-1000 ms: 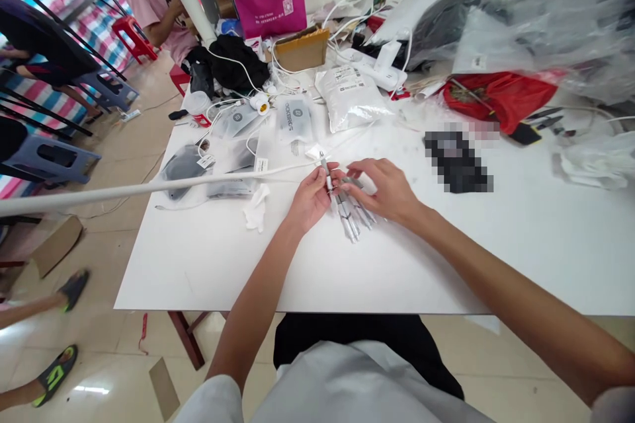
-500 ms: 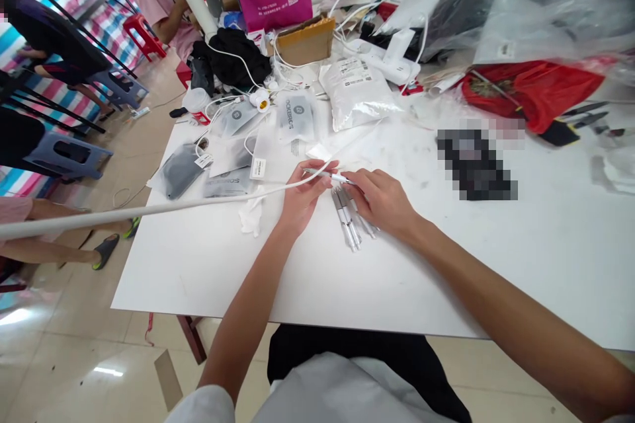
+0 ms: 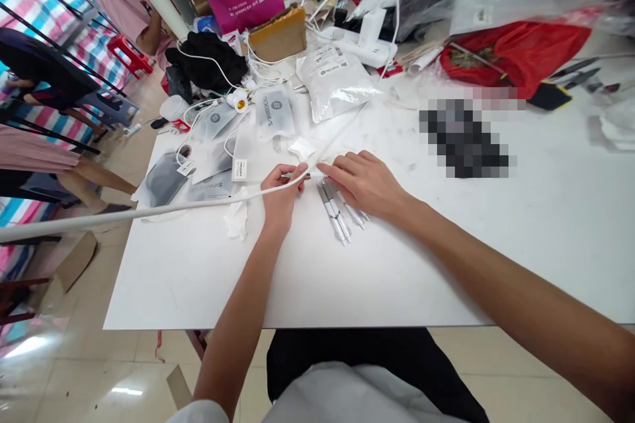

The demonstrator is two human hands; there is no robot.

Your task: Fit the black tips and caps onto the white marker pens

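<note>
A white and silver pen (image 3: 316,175) lies level between my two hands, partly hidden by fingers and by a white cable. My left hand (image 3: 278,197) is closed around its left part, thumb and fingertips together. At the pen's right end, my right hand (image 3: 366,180) is closed on it, with the index finger stretched along the end and the other fingers bent. Just below, several similar pens (image 3: 335,213) with grey grips lie side by side on the white table (image 3: 377,277), some partly under my right hand.
The white cable (image 3: 198,208) crosses in front of my left hand. Frosted packets (image 3: 275,112), a white parcel (image 3: 337,82), a crumpled tissue (image 3: 237,217) and a cardboard box (image 3: 278,34) lie beyond and left. At right are a pixelated dark object (image 3: 466,139) and a red bag (image 3: 536,56).
The view has shifted, so table items sit farther left and higher. My right index finger has straightened onto the pen's end. A person at the left has moved.
</note>
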